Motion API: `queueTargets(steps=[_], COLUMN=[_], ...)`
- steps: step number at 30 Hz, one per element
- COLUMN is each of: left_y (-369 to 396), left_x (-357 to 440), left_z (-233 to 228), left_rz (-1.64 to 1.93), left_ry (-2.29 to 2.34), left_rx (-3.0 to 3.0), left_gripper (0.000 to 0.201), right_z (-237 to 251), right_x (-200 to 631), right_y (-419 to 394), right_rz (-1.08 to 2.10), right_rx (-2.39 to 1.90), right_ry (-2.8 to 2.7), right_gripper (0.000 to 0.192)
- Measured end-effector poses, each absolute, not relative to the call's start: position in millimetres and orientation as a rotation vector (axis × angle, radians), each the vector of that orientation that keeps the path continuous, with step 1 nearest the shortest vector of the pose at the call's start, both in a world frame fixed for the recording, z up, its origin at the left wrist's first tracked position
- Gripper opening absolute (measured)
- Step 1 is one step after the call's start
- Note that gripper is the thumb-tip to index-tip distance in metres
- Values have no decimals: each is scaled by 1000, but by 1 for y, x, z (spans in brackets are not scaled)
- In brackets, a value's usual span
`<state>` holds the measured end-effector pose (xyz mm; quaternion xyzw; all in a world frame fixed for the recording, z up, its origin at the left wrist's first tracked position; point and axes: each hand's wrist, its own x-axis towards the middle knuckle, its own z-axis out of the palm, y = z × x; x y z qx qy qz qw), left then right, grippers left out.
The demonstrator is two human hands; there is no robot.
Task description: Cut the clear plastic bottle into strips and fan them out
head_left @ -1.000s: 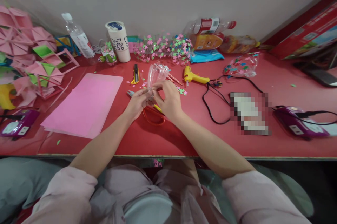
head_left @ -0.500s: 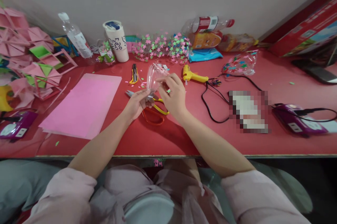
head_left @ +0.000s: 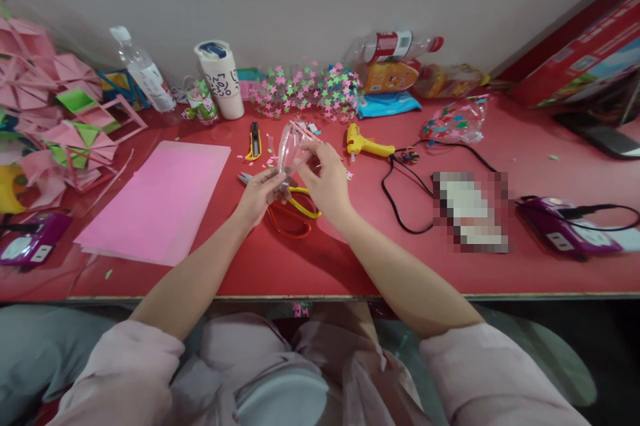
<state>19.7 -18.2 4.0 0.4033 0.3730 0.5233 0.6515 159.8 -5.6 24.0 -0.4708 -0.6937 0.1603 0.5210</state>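
The clear plastic bottle piece (head_left: 291, 146) is see-through and hard to trace against the red table (head_left: 350, 259); what sits at its far rim is too small to tell. The left hand (head_left: 261, 191) pinches its near, narrow end between closed fingertips. The right hand (head_left: 326, 178), just right of the piece, touches its upper side with thumb and forefinger drawn together, the other fingers loose. Orange and yellow-handled scissors (head_left: 293, 209) lie under both hands, partly covered. A yellow glue gun (head_left: 367, 144) lies beyond the right hand.
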Motion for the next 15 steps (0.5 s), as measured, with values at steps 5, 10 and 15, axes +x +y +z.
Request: queueTargets(steps=[5, 10, 15], left_y=[-18, -17, -16], left_x=[18, 16, 14], left_z=[4, 4, 1], left_rz=[1146, 1080, 1076], left_ry=[833, 811, 798], left_rx=[919, 940, 935], left_gripper=[32, 34, 33], right_z=[25, 28, 32], right_x=[164, 173, 175], right_y=[-2, 4, 4], right_rz=[351, 267, 206], right_rx=[-1085, -1119, -1080], right_ry=[-1660, -1614, -1589], right_gripper=[27, 26, 9])
